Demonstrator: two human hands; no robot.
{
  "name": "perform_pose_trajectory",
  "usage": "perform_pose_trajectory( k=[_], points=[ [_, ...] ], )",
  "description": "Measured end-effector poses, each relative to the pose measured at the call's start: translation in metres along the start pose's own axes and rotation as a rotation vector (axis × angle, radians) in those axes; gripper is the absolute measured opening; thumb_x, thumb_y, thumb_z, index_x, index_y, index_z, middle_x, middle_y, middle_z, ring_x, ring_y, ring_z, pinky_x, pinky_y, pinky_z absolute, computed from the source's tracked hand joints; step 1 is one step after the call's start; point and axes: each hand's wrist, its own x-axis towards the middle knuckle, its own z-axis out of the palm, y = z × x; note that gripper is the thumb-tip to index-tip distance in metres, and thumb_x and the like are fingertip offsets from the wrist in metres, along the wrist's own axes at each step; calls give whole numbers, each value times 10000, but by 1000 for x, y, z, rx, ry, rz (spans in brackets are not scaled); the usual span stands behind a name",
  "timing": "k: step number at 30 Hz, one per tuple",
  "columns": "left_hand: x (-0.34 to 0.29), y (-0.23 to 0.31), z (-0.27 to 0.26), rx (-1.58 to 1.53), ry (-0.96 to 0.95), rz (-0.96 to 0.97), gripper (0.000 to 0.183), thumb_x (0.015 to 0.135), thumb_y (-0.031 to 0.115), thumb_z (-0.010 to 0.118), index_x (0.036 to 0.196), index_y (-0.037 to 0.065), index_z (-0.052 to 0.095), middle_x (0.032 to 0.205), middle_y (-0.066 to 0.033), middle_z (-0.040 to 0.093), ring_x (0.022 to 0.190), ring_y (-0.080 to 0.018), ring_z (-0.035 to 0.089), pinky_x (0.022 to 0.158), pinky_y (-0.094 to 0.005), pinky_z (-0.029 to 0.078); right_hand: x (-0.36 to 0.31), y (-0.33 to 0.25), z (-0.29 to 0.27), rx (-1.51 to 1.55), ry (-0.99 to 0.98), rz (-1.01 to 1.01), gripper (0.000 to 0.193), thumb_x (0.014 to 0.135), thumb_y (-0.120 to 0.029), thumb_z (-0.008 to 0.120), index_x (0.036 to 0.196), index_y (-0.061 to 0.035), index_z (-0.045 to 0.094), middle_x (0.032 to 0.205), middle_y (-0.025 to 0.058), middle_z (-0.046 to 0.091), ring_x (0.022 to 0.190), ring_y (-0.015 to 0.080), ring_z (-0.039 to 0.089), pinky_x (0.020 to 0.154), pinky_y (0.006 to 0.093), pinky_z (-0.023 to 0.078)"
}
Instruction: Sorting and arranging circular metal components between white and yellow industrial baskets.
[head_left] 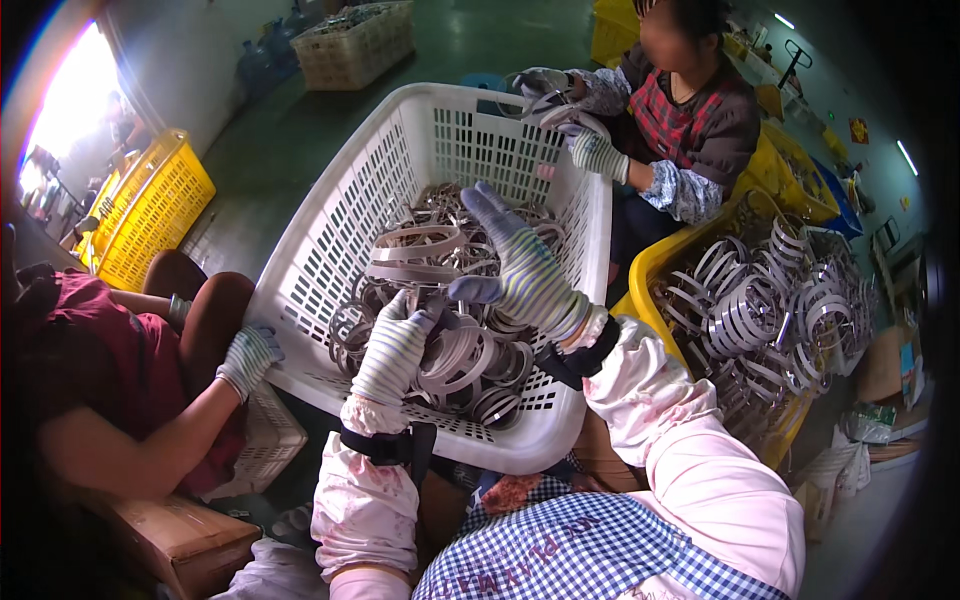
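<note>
Both my hands wear striped knit gloves with grey fingertips and are over a white slatted basket [330, 190] of metal band rings. My left hand [388, 355] is closed, its thumb and fingers pinching the lower edge of a metal band clamp [415, 250] held up above the pile. To its right, my right hand [525, 265] is open, the fingers stretched toward the far side and the thumb pointing at the clamp. Beneath my hands lie many loose metal bands [460, 355], some nested together. My palms are partly hidden.
A yellow basket [650, 265] full of similar bands stands at the right. Across from me, a co-worker's gloved hands [570, 110] hold bands; at left, another's gloved hand [248, 360] rests by the white basket's rim. A cardboard box [185, 540] sits low at left.
</note>
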Motion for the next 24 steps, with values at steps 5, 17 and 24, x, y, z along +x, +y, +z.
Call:
perform_pose_trajectory(
  k=[5, 17, 24],
  points=[
    [-13, 7, 4, -289, -77, -125, 234, 955, 197, 673, 1129, 56, 607, 869, -24, 666, 589, -71, 572, 476, -199, 435, -6, 0, 7, 262, -138, 25, 882, 764, -498, 809, 1448, -66, 457, 1419, 218, 517, 1319, 365, 498, 1098, 413, 390],
    [-10, 4, -4, -278, -166, -61, 273, 952, 225, 676, 1144, 43, 605, 848, -21, 650, 628, -85, 574, 532, -207, 451, -4, -4, 6, 321, -46, 122, 633, 778, -441, 815, 1244, -58, 622, 1201, 167, 659, 1110, 303, 630, 967, 398, 475],
    [-3, -2, 1, 26, 46, 38, 196, 977, 176, 648, 1107, 29, 649, 908, -3, 681, 765, -71, 621, 707, -234, 514, -5, -5, 11, 179, 2, 50, 645, 791, -567, 743, 1265, -136, 667, 1485, 255, 430, 1434, 390, 332, 1181, 461, 231]
  ],
)
